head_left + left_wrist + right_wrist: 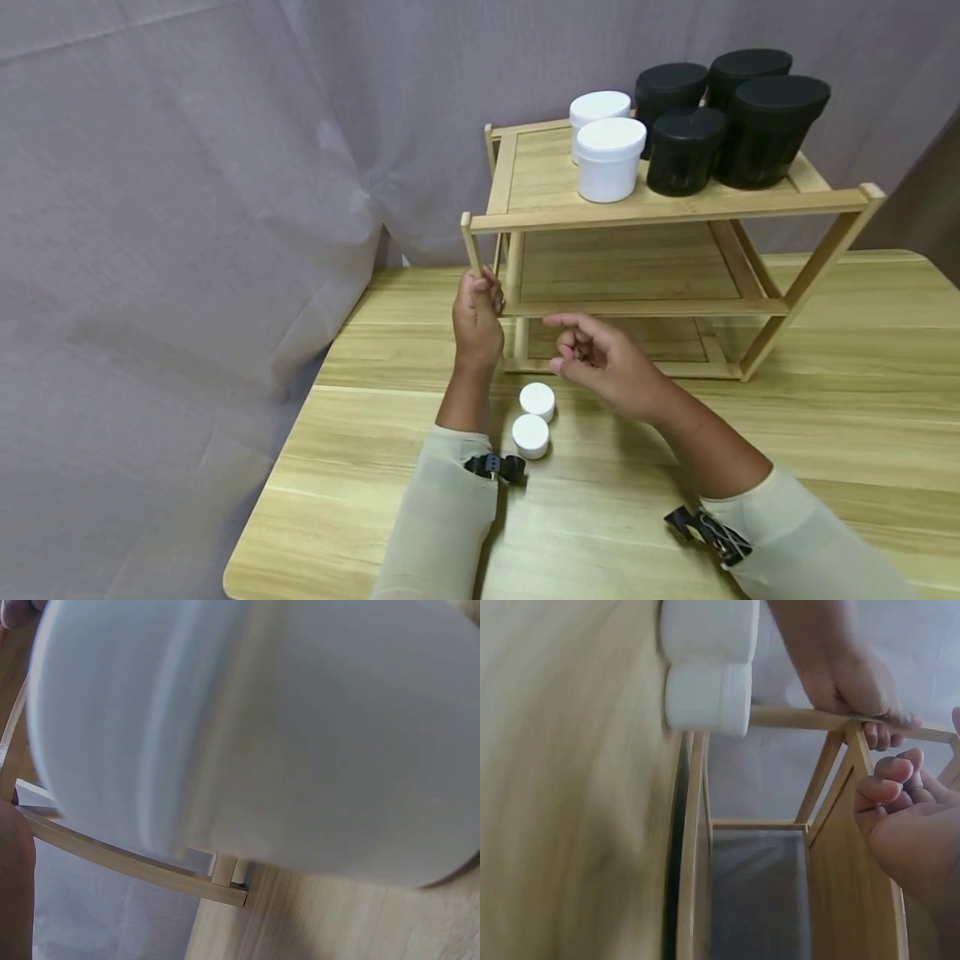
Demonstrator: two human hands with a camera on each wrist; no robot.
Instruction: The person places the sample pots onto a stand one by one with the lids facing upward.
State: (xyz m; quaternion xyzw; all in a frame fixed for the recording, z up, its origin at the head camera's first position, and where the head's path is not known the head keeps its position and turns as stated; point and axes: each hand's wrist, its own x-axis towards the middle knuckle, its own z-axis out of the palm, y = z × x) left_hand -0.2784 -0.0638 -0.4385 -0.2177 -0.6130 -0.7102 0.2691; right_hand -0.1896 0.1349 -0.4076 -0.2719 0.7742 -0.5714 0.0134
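Note:
My left hand [477, 321] grips the front left post of a wooden three-tier shelf rack [637, 308]. In the right wrist view, that left hand's fingers [877, 735] wrap round the frame. In front of the rack's middle tier hovers my right hand [607, 367], holding nothing, its index finger stretched out and the others loosely curled. Between the forearms, two small white lidded jars stand close together on the table: a rear jar [537, 401] and a front jar [530, 437]. A white jar [337, 735] fills most of the left wrist view.
On the rack's top tier stand two white tubs [610, 162] and several black tubs [686, 154] with lids. The wooden table [360, 467] carries the rack. A grey curtain [187, 208] hangs behind and to the left.

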